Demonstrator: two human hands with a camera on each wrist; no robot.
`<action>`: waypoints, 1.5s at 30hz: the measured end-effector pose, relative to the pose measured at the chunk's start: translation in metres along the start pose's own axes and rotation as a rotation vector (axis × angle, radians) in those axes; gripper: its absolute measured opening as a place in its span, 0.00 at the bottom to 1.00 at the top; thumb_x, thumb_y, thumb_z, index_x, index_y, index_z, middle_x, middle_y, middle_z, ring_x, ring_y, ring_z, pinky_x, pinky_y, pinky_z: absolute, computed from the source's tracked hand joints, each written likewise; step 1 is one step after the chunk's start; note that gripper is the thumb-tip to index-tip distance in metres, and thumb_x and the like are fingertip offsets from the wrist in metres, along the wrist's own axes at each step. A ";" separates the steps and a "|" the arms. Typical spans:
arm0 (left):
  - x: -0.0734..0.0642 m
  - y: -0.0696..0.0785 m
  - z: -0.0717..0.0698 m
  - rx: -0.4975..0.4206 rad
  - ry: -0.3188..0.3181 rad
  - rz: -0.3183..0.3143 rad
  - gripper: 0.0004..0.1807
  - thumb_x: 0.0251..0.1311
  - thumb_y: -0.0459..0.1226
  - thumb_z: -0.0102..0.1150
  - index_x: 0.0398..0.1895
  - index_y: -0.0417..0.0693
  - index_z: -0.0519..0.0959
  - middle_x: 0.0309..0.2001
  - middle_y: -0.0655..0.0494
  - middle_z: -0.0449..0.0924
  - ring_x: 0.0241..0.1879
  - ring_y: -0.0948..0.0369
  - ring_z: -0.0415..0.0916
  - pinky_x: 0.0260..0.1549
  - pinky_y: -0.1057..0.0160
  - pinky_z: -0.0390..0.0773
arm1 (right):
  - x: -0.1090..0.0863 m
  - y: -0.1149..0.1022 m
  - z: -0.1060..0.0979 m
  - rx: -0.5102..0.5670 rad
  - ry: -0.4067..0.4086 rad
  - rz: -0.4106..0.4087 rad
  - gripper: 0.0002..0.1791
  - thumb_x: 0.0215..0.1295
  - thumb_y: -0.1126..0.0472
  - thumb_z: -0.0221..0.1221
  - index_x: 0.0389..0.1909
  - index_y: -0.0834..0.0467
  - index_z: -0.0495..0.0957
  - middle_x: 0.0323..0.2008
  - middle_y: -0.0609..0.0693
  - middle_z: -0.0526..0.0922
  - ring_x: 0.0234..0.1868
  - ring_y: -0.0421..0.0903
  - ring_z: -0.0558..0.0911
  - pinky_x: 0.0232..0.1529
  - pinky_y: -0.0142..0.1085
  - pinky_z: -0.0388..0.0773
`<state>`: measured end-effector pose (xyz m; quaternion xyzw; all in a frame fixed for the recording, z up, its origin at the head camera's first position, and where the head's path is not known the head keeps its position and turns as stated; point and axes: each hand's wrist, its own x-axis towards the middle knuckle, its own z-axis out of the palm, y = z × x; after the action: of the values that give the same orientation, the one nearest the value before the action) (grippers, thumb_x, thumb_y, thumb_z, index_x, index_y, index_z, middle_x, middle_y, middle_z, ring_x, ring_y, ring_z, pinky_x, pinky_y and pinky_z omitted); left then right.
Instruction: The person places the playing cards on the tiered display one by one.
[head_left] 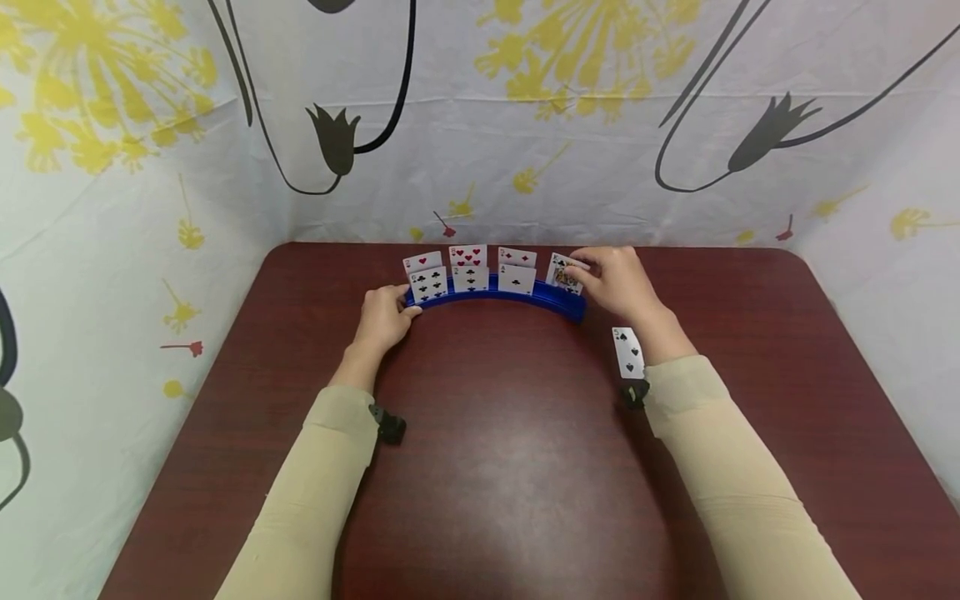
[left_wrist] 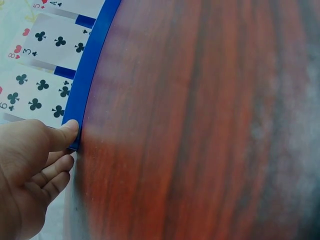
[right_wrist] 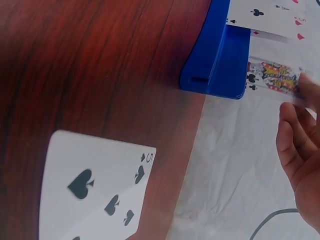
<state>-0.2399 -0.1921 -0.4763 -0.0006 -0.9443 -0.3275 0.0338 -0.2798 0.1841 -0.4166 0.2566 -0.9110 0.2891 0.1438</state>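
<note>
A curved blue card holder stands near the table's far edge. At its left end, my left hand grips it, the thumb on the front face in the left wrist view. My right hand pinches a king of clubs by its upper edge, over the right end of the holder. The six of clubs, three of clubs and ace of clubs stand in the front row, with red cards partly hidden behind them. A five of spades lies face up near my right wrist.
The dark red wooden table spreads between both forearms. Patterned white cloth hangs behind it and along both sides. A small black camera sits on the left wrist, another on the right.
</note>
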 end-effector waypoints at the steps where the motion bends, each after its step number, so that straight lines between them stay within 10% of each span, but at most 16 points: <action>1: 0.000 0.000 0.000 0.000 0.001 0.000 0.28 0.66 0.36 0.67 0.67 0.34 0.74 0.47 0.38 0.83 0.43 0.49 0.81 0.47 0.50 0.81 | -0.001 0.000 -0.001 0.008 -0.006 0.018 0.15 0.67 0.57 0.67 0.48 0.64 0.86 0.31 0.58 0.87 0.24 0.49 0.81 0.33 0.47 0.79; 8: 0.001 -0.001 0.001 0.001 0.003 -0.002 0.28 0.66 0.36 0.67 0.67 0.35 0.75 0.47 0.38 0.83 0.43 0.50 0.81 0.47 0.50 0.81 | -0.009 0.005 -0.007 0.045 -0.039 0.142 0.23 0.68 0.47 0.66 0.53 0.61 0.83 0.41 0.57 0.88 0.35 0.52 0.86 0.41 0.49 0.81; 26: 0.000 -0.001 0.001 0.006 -0.008 -0.010 0.29 0.66 0.36 0.67 0.68 0.35 0.74 0.47 0.39 0.83 0.44 0.49 0.81 0.48 0.49 0.81 | -0.024 0.026 -0.016 -0.004 0.000 0.095 0.18 0.65 0.51 0.69 0.45 0.62 0.84 0.30 0.53 0.87 0.28 0.49 0.84 0.34 0.46 0.77; 45: 0.000 -0.002 0.001 0.020 0.005 0.008 0.28 0.66 0.36 0.67 0.66 0.34 0.75 0.48 0.37 0.83 0.44 0.49 0.81 0.48 0.49 0.81 | -0.049 0.040 -0.025 -0.004 -0.155 0.151 0.23 0.63 0.49 0.70 0.48 0.64 0.83 0.34 0.56 0.87 0.30 0.50 0.85 0.34 0.46 0.79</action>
<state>-0.2401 -0.1929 -0.4778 -0.0034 -0.9474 -0.3179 0.0374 -0.2589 0.2462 -0.4352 0.2083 -0.9367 0.2766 0.0512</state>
